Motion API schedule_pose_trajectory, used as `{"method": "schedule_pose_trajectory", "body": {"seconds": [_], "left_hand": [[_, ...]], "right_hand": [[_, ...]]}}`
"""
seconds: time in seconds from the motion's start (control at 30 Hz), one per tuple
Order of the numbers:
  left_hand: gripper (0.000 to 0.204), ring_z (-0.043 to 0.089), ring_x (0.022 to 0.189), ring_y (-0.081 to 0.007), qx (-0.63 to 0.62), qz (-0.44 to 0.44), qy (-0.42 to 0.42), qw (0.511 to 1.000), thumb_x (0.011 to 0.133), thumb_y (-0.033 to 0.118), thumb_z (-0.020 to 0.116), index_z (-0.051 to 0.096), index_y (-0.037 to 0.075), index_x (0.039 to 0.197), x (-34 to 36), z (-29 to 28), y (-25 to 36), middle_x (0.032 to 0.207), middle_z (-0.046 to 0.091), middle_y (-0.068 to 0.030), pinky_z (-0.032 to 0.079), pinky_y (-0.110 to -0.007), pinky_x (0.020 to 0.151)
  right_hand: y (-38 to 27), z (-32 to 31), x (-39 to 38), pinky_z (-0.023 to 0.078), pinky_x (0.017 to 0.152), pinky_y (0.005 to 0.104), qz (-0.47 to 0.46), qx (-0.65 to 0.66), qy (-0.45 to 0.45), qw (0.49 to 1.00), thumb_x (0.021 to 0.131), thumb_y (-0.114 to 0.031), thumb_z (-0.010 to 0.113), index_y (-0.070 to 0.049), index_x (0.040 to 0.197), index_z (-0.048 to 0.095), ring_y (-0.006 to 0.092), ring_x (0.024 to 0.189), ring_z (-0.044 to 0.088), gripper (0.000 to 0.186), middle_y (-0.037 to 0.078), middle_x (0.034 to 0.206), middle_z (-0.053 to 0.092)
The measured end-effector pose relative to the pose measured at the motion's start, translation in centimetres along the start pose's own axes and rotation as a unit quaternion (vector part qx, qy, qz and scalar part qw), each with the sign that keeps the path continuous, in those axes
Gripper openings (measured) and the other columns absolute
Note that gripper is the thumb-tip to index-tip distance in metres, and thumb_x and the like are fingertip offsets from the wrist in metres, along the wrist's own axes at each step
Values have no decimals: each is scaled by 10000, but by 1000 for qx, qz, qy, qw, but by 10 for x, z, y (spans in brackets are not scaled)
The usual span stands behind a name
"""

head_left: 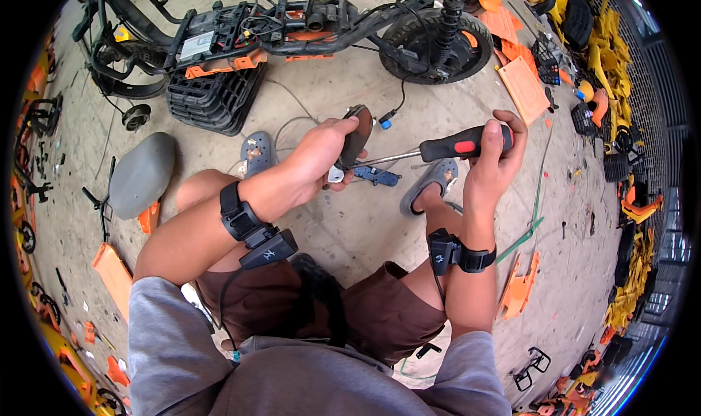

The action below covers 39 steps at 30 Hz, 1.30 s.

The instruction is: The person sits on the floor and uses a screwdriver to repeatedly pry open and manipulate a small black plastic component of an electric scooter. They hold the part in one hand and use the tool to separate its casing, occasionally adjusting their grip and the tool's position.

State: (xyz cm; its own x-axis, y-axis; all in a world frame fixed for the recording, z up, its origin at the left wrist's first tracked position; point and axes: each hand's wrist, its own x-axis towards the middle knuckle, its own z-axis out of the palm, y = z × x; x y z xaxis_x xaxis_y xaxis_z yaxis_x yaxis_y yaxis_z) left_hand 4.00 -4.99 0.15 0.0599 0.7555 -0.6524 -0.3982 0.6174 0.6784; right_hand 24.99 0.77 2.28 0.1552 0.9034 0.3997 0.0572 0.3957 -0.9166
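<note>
My left hand (320, 152) is closed around a dark, rounded part (357, 135) with a smooth brownish face; its exact kind I cannot make out. A small pale metal tab (336, 174) shows at the lower end of that part. In my right hand (491, 160) is a screwdriver (447, 147) with a black handle and a red patch. Its shaft points left, and the tip reaches the held part near the tab, where my left fingers hide the exact contact. Both hands are raised above the floor between my knees.
A stripped motorbike frame (292, 40) stands ahead, with a black crate (212, 98) beneath it. A blue tool-like piece (376, 175) lies between my shoes. The grey seat (143, 175) is at left; orange panels (523, 87) and yellow parts (610, 58) lie at right.
</note>
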Motion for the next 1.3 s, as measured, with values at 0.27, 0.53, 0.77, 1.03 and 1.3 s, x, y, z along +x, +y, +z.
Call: {"method": "schedule_pose_trajectory", "body": {"seconds": [0.27,0.53,0.77,1.03,1.3], "left_hand": [[351,480,524,-145,-7,26,19,999,1034,351,389,456,59,1218,-1,0,4,984,630,-97,360,-291,443],[337,494,511,-157,-12,-1,-5,1000,1033,349,394,488,58,1175,0,-9,5,959,648,-93,364,-308,445],[328,510,508,-160,-11,-4,-17,1000,1032,374,408,479,76,1151,1,-8,-2,955,649,-92,376,-304,430],[349,527,531,-160,-23,-5,-11,1000,1021,409,424,477,104,1181,3,-10,-1,963,637,-89,394,-296,432],[354,546,548,-166,-28,-14,-20,999,1019,401,445,448,98,1202,0,-8,2,984,639,-92,402,-298,448]], "right_hand": [[-7,0,-4,443,517,226,-21,13,-36,999,984,-276,608,-18,1103,545,87,647,537,290,35,810,572],[-10,-3,-6,463,792,240,-95,-2,-85,992,991,-385,568,33,1385,468,93,856,563,583,69,983,617],[-9,2,-7,454,700,222,-52,-2,-98,994,977,-352,589,-6,1498,364,87,792,531,664,35,998,567],[-15,1,-4,391,490,190,17,135,-88,987,870,-139,743,-86,1522,261,73,606,506,813,147,1084,647],[4,1,1,469,637,245,15,99,-56,993,942,-167,667,27,1467,350,119,865,596,643,132,1155,613]]}}
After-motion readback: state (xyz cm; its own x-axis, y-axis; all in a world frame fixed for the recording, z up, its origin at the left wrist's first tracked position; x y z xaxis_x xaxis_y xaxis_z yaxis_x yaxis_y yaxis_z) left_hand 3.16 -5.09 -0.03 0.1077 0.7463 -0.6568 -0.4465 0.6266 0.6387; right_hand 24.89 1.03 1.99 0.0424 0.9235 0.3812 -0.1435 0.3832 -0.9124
